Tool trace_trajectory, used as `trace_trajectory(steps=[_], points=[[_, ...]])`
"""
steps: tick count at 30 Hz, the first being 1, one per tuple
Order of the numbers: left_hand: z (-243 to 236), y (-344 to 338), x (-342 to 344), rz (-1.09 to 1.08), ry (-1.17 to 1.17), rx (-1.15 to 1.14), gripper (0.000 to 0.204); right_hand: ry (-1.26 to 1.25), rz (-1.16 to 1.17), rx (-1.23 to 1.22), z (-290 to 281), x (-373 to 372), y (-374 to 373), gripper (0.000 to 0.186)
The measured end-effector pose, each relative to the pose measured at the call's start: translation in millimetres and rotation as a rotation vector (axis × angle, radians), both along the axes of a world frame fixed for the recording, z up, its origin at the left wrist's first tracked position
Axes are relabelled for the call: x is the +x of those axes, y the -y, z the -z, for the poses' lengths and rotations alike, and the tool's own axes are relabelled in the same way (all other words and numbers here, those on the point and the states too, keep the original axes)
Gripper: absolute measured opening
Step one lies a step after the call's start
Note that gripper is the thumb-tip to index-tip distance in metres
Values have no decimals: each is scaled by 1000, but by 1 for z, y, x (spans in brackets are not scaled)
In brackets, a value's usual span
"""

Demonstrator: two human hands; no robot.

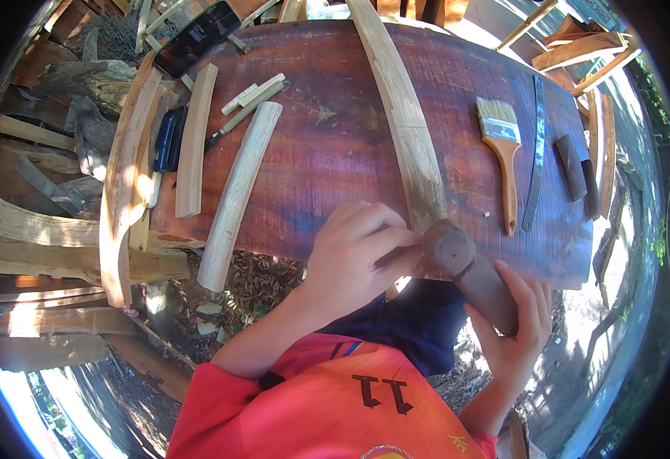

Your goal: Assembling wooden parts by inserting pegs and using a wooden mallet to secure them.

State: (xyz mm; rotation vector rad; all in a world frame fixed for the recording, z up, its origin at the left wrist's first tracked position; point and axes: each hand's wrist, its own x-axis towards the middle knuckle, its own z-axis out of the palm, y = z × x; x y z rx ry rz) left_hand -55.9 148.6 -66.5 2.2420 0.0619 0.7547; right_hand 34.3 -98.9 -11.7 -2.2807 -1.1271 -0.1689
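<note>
A long pale wooden bar (404,115) runs from the far edge of the table to its near edge, where its end darkens. Around that near end bends a brown strip (451,246) that looks like sandpaper. My left hand (361,256) is closed, pinching the strip's left side against the bar. On the other side, my right hand (518,317) grips the strip's lower part between thumb and fingers. What lies beneath the strip is hidden.
On the red-brown table (319,168) lie a paintbrush (507,153), a dark flat blade (535,153), brown rolls (570,168) and a pale stick (239,195). Wooden strips (195,145) and a phone (197,38) stand at the left. Wood scraps (97,84) surround the table.
</note>
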Motion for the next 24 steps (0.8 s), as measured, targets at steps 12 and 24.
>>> trace_trajectory(steps=[12, 24], points=[[-26, -31, 33, 38, -93, 181, 31, -62, 77, 89, -1, -14, 1, 70], [2, -40, 54, 82, -163, 317, 46, -138, 138, 418, -8, -29, 5, 77]])
